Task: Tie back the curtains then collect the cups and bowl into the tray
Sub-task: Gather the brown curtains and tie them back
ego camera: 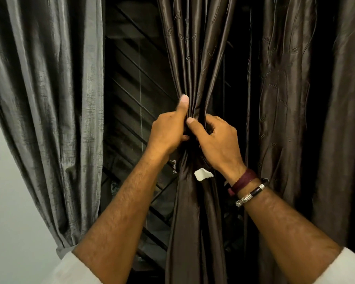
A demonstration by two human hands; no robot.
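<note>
A dark brown satin curtain [195, 58] hangs in the middle of the view, gathered into a narrow bunch at hand height. My left hand [168, 130] grips the bunch from the left, thumb pointing up along the folds. My right hand [215, 140] clasps the same bunch from the right, thumb pressed on the fabric. A small white tag [202, 174] sticks out of the cloth just below my hands. A grey curtain [49, 99] hangs loose at the left. No cups, bowl or tray are in view.
Behind the gap between the curtains is a dark window grille [135, 103] with slanted bars. More brown curtain [295, 99] hangs loose at the right. A pale wall [12, 201] shows at lower left.
</note>
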